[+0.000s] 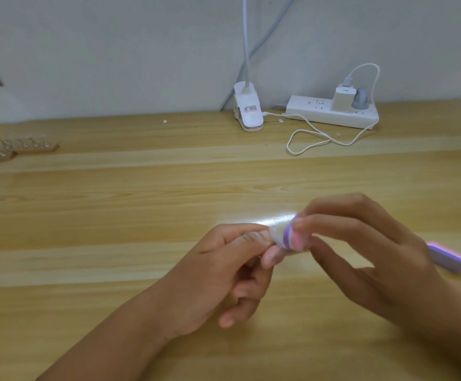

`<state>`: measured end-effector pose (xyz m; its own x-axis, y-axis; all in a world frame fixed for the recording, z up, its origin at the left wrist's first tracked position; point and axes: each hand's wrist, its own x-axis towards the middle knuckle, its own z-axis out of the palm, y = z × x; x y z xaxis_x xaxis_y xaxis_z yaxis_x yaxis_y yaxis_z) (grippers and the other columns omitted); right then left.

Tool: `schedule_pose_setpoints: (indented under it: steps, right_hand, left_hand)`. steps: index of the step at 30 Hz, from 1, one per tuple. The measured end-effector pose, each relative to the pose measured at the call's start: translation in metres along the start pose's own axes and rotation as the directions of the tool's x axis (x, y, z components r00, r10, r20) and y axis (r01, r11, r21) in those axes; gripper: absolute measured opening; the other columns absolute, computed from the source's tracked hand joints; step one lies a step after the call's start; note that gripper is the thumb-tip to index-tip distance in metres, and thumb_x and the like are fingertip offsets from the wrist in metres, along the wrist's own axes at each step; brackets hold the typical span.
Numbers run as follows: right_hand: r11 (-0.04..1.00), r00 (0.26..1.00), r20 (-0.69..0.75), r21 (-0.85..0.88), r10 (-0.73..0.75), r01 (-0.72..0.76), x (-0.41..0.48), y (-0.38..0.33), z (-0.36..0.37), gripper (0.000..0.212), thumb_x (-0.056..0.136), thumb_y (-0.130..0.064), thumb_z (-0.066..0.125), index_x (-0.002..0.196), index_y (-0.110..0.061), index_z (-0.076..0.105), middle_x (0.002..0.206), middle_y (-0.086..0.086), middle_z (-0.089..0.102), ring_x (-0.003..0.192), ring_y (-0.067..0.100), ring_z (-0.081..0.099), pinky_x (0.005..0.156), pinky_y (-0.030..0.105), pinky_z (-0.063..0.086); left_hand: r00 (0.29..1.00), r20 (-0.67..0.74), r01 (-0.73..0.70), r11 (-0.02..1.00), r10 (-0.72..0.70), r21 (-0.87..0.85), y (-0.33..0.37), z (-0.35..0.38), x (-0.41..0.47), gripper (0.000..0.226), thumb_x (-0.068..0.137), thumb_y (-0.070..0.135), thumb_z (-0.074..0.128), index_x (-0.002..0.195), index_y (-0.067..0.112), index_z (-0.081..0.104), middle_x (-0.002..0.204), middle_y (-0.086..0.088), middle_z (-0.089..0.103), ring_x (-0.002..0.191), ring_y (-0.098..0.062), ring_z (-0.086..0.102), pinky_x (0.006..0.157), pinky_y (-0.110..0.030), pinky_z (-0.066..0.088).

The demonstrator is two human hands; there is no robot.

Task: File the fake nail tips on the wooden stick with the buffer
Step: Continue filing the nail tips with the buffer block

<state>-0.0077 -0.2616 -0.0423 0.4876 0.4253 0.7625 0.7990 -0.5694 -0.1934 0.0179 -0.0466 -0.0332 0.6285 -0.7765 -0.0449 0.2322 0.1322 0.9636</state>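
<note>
You are working at about 5 o'clock in the view, low over the table (141,193). Your left hand (223,270) is pinching a small clear nail tip (276,238) between thumb and forefinger. Whether a stick is running back through that grip cannot be told, since your fingers are hiding it. Your right hand (375,257) is gripping the purple-and-pink buffer (295,239) with curled fingers. Its near end is meeting the tip and its far end is showing past your hand at 4 o'clock.

By my reading, you are in the middle of filing this one tip. How smooth it is getting is too blurred to judge. At 9 o'clock, well apart from your hands, two wooden sticks (17,149) are lying with rows of clear tips on them, so most of the job is probably waiting there.

As for writing, at 12 o'clock the white lamp clip (247,112) is carrying a printed label, too small to read. The power strip (320,112) at 1 o'clock is showing no legible brand, only a red light glowing at its right end.
</note>
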Motion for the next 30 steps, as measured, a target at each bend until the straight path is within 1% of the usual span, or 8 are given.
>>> schedule_pose_setpoints:
  steps: [4,8,13,19,22,24,27,30]
  right_hand:
    - [0.998,0.998,0.020,0.028,-0.057,0.057,-0.002,-0.008,0.004,0.028,0.091,0.004,0.062,0.115,-0.010,0.066,0.109,0.008,0.065,0.101,0.020,0.063,0.091,0.027,0.048]
    - [1.000,1.000,0.003,0.023,-0.007,0.007,0.000,-0.005,0.001,0.027,0.090,0.003,0.063,0.112,-0.013,0.067,0.107,0.010,0.066,0.098,0.023,0.065,0.087,0.031,0.051]
    - [1.000,1.000,-0.003,0.014,-0.007,0.007,-0.003,-0.003,0.006,0.025,0.091,0.004,0.064,0.112,-0.011,0.069,0.110,0.006,0.063,0.100,0.020,0.064,0.091,0.026,0.048]
    - [0.953,0.966,-0.082,-0.158,0.246,-0.257,0.002,0.031,-0.007,0.020,0.090,0.000,0.066,0.104,-0.013,0.072,0.098,-0.001,0.066,0.090,0.011,0.061,0.089,0.019,0.047]
    - [0.871,0.906,0.076,-0.321,0.416,-0.372,-0.003,0.040,-0.006,0.015,0.086,-0.004,0.075,0.098,-0.012,0.072,0.089,0.000,0.064,0.083,0.024,0.062,0.074,0.037,0.052]
    - [0.814,0.827,0.186,-0.385,0.531,-0.436,-0.006,0.041,-0.003,0.016,0.085,-0.009,0.075,0.100,-0.012,0.073,0.092,0.004,0.065,0.089,0.031,0.061,0.075,0.043,0.051]
    - [0.827,0.830,0.152,-0.290,0.536,-0.481,-0.004,0.038,-0.007,0.023,0.088,-0.024,0.074,0.109,-0.015,0.074,0.104,0.001,0.066,0.102,0.028,0.057,0.090,0.033,0.043]
    - [0.883,0.878,0.122,0.015,0.463,-0.468,0.007,0.018,-0.012,0.032,0.087,-0.047,0.065,0.111,-0.027,0.072,0.114,-0.011,0.063,0.113,0.014,0.056,0.096,0.017,0.038]
  left_hand:
    - [0.997,0.042,0.067,0.988,-0.062,-0.136,0.003,-0.002,-0.001,0.030,0.094,0.028,0.046,0.066,0.018,0.049,0.044,0.007,0.031,0.028,-0.006,0.026,0.032,-0.011,0.026]
    - [0.992,0.060,0.119,0.976,-0.109,-0.181,0.003,-0.005,-0.001,0.030,0.097,0.026,0.042,0.069,0.017,0.048,0.044,0.006,0.029,0.025,-0.007,0.029,0.034,-0.009,0.026]
    - [0.988,0.104,0.133,0.969,-0.113,-0.210,0.001,-0.008,-0.001,0.032,0.100,0.024,0.039,0.071,0.016,0.048,0.044,0.007,0.033,0.025,-0.007,0.033,0.035,-0.009,0.027]
    - [0.998,0.054,0.043,0.987,-0.035,-0.158,0.001,-0.005,0.001,0.028,0.100,0.030,0.048,0.076,0.017,0.054,0.052,0.001,0.046,0.033,-0.010,0.043,0.038,-0.015,0.038]
    - [0.999,-0.028,-0.030,0.998,0.028,-0.062,-0.001,-0.003,0.002,0.024,0.098,0.031,0.051,0.079,0.017,0.060,0.063,-0.002,0.059,0.042,-0.010,0.053,0.042,-0.017,0.042]
    - [0.997,-0.054,-0.052,0.998,0.051,-0.021,-0.002,-0.002,0.003,0.021,0.096,0.028,0.052,0.081,0.017,0.063,0.071,-0.004,0.063,0.044,-0.010,0.055,0.040,-0.017,0.042]
    - [0.992,-0.096,-0.078,0.997,0.080,0.028,-0.005,-0.002,0.004,0.016,0.095,0.021,0.054,0.086,0.014,0.066,0.082,-0.008,0.067,0.046,-0.013,0.057,0.040,-0.019,0.043]
    - [0.986,-0.138,-0.077,0.991,0.092,0.108,-0.007,0.000,0.005,0.015,0.096,0.016,0.053,0.090,0.012,0.067,0.087,-0.008,0.069,0.046,-0.016,0.057,0.039,-0.021,0.044]
